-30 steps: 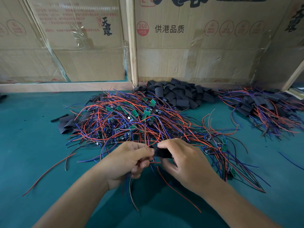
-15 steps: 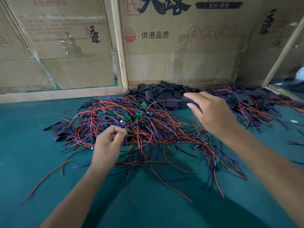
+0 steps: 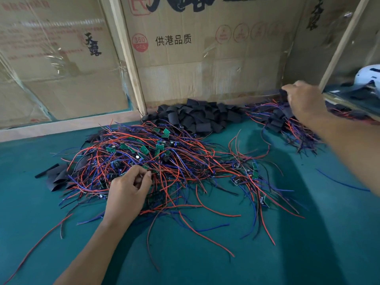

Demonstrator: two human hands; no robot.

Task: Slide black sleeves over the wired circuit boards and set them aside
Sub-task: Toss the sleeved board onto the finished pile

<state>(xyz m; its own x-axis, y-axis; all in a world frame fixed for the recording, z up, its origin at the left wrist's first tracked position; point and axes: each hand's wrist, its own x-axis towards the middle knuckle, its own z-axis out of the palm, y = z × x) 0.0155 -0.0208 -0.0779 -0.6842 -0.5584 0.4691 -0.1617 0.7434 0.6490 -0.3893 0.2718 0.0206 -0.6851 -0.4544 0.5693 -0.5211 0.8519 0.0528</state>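
Item: wired circuit boards [image 3: 144, 150], green, on red and blue leads. Loose tangled heap at the table's middle, spreading toward the near edge; stray boards at its right fringe.

Item: black sleeves [image 3: 197, 117], unfilled. Stacked at the far edge of the table [image 3: 226, 254], against the cardboard cartons [image 3: 205, 58]. A few more lie flat at the heap's left side.

Item: finished pile [image 3: 287, 124], sleeved boards with trailing wires, far right corner.

Left hand [image 3: 127, 192]: over the near side of the heap, thumb and fingertips pinched together among the wires; whether on a board or only a lead cannot be told.

Right hand [image 3: 304, 99]: reached out over the finished pile, fingers curled round a black sleeved piece [image 3: 283, 93] at the far edge.

Step, by judgement: setting one completed unit aside while the left hand picks out the next board.

Next move calls for: letting go over the pile, fetching one empty sleeve from the stack, and freeing a single board from the tangle without dragging its neighbours.

Other: white rounded object [image 3: 368, 74], far right, beyond the table.
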